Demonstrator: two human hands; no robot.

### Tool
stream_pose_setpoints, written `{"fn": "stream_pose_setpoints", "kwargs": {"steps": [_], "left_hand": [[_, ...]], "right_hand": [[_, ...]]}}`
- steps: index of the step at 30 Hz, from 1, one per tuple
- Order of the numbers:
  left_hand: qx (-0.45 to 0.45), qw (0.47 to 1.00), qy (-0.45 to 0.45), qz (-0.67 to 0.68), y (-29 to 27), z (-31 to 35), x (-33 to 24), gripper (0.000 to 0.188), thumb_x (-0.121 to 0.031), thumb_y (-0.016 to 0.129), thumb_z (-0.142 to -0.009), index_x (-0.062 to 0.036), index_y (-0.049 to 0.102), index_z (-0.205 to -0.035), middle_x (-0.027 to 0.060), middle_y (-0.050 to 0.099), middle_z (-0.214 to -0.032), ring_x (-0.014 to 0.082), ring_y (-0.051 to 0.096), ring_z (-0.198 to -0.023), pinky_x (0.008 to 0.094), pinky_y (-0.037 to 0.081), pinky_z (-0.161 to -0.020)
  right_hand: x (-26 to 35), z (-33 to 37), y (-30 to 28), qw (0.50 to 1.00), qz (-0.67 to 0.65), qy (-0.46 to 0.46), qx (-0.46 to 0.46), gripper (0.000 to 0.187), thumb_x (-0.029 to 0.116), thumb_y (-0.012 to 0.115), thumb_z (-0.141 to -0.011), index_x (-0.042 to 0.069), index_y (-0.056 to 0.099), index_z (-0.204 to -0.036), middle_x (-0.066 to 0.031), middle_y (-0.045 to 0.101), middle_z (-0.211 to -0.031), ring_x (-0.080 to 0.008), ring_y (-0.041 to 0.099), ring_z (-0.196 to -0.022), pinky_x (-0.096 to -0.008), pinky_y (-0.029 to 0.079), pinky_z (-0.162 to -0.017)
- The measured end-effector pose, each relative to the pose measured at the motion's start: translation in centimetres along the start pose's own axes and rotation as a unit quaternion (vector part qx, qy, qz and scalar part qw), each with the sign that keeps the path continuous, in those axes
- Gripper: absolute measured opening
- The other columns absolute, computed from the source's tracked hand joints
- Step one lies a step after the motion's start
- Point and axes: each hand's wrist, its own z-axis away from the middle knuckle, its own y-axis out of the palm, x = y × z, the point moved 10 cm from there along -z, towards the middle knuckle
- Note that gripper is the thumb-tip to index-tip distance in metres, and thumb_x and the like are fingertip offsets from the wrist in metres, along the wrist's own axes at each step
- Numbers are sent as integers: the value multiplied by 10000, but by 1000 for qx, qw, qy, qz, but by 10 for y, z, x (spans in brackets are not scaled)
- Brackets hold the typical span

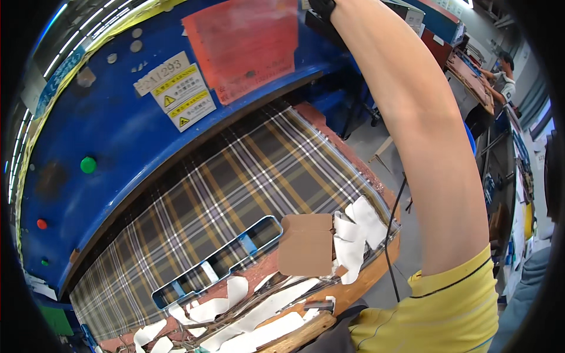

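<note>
My right arm reaches up along the right side, and my right hand (322,7), dark as if gloved, is cut off by the top edge near the blue machine (126,112); its fingers are hidden. My left hand is out of sight. Below the machine's head lies brown, white and tan plaid fabric (235,170). On its near edge rests a long blue-edged frame (215,259) with crossbars, perhaps a cutting die. A brown rounded-corner piece (306,244) sits beside the frame's right end.
White scraps (356,229) lie right of the brown piece, with more strips (259,317) along the worn red-and-wood table edge (368,270). A black cable (391,253) hangs at the right. Another person (503,79) works at a far-right bench.
</note>
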Motion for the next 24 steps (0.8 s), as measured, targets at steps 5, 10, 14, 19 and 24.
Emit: {"fn": "stream_pose_setpoints", "kwargs": {"steps": [5, 10, 14, 19, 24], "left_hand": [[33, 997, -49, -54, 5, 2, 11, 1161, -637, 632, -846, 64, 24, -1543, 311, 8, -1603, 425, -8, -1502, 525, -18, -1206], [61, 990, -72, -109, 9, 2, 25, 1062, -583, 628, -882, 55, 100, -1546, 296, 96, -1603, 415, 61, -1501, 523, 20, -1209], [96, 969, -43, -224, 24, -12, 34, 984, -539, 625, -910, 49, 161, -1548, 283, 166, -1603, 408, 117, -1500, 521, 51, -1212], [219, 956, -143, 133, 73, -73, -154, 614, -265, 598, -994, 9, 378, -1497, 213, 416, -1525, 352, 369, -1423, 463, 242, -1185], [511, 766, 167, 351, 129, -22, -419, 633, -109, 684, -915, -42, 415, -1484, 229, 490, -1447, 376, 514, -1299, 421, 420, -1072]], "right_hand": [[1, -3, 4, 998, -58, 3, -15, 769, 683, 707, -754, -43, 717, -1007, -269, 704, -1011, -383, 685, -962, -421, 546, -826], [-3, 18, -5, 987, -160, 7, -19, 604, 554, 820, -717, 5, 740, -953, -198, 727, -905, -300, 698, -860, -398, 544, -776], [-5, 52, -12, 980, -197, -6, 1, 428, 418, 837, -734, 16, 732, -837, -154, 665, -683, -203, 640, -644, -381, 483, -600], [30, 94, -70, 973, -176, -60, -136, 381, 425, 796, -734, 57, 706, -775, -208, 631, -732, -407, 611, -749, -457, 480, -701], [40, 142, -61, 962, -224, -15, -155, 322, 331, 812, -767, 32, 692, -783, -154, 595, -667, -322, 599, -663, -415, 471, -648]]}}
